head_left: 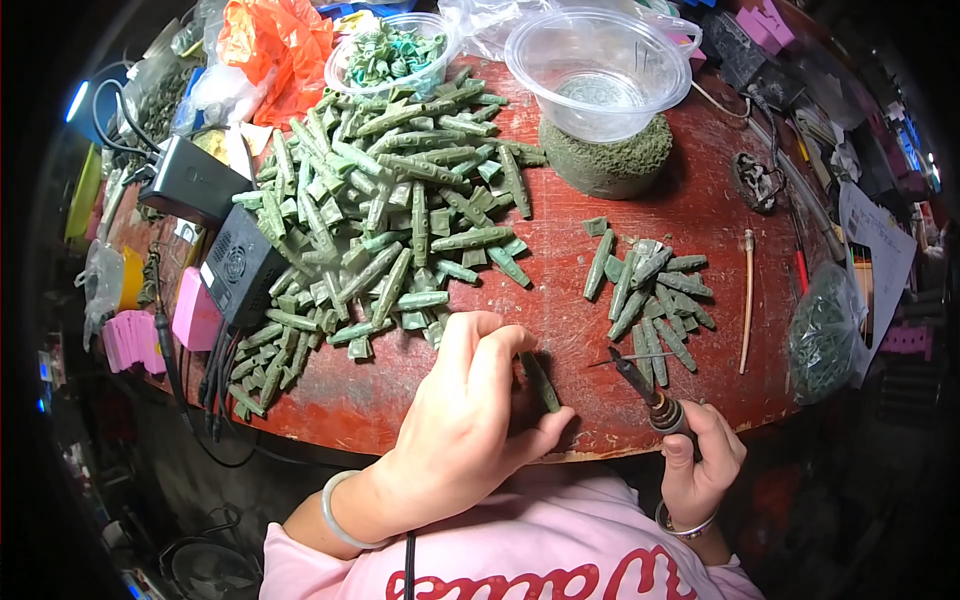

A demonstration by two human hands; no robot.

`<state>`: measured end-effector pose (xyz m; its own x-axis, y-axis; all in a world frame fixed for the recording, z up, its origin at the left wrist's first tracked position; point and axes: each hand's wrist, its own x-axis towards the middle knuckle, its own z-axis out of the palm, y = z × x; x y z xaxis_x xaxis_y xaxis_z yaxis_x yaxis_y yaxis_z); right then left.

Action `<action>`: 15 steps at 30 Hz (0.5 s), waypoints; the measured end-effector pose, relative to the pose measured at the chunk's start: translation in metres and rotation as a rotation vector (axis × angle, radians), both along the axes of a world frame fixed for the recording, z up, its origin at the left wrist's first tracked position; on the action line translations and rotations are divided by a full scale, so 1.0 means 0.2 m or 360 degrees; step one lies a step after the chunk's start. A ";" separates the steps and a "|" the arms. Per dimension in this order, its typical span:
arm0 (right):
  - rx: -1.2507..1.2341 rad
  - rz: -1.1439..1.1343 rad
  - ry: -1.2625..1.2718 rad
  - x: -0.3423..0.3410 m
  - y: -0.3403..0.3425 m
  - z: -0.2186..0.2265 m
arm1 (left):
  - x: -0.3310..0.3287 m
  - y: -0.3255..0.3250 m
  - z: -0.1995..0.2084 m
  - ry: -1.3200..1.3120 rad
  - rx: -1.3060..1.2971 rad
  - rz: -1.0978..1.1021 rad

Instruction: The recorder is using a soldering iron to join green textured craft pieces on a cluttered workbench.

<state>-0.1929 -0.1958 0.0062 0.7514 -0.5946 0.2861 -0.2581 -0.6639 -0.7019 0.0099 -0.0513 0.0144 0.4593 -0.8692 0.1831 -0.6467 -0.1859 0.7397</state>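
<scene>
My left hand is closed at the table's near edge, with a slim, tapered green stick between its fingers and thumb. My right hand grips a soldering-iron-like tool with a dark barrel; its thin tip points left, toward the left hand, with a gap between. Beyond the tool lies a small heap of similar green sticks. A much larger pile of ridged green sticks and small flat green pieces spreads past my left hand. My fingers partly cover the held stick.
Black boxes with cables stand at left, near pink blocks. Behind are an orange bag, a bowl of green scraps, and a clear tub above a round green mass. Right: a thin stick and a filled clear bag.
</scene>
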 end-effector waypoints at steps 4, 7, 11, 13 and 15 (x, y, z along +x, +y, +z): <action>-0.0006 0.0012 0.0003 0.00 0.00 0.00 | 0.03 0.05 -0.05 0.0092 -0.0298 -0.0053; -0.0031 0.0007 0.0010 0.00 0.00 0.00 | 0.05 0.09 -0.06 0.0013 -0.0378 -0.0139; -0.0001 -0.0023 0.0031 0.00 0.01 -0.01 | 0.08 0.11 -0.03 -0.0142 -0.0169 -0.0132; -0.0028 -0.0054 0.0032 0.00 0.01 -0.01 | 0.09 0.13 -0.03 -0.0147 -0.0137 -0.0126; -0.0016 -0.0061 0.0032 -0.01 0.02 -0.02 | 0.09 0.13 -0.03 -0.0054 -0.0169 -0.0121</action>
<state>-0.1940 -0.1919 0.0018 0.7336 -0.6204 0.2773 -0.2977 -0.6602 -0.6896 0.0269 -0.0253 0.0083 0.3849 -0.8761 0.2902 -0.6809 -0.0573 0.7301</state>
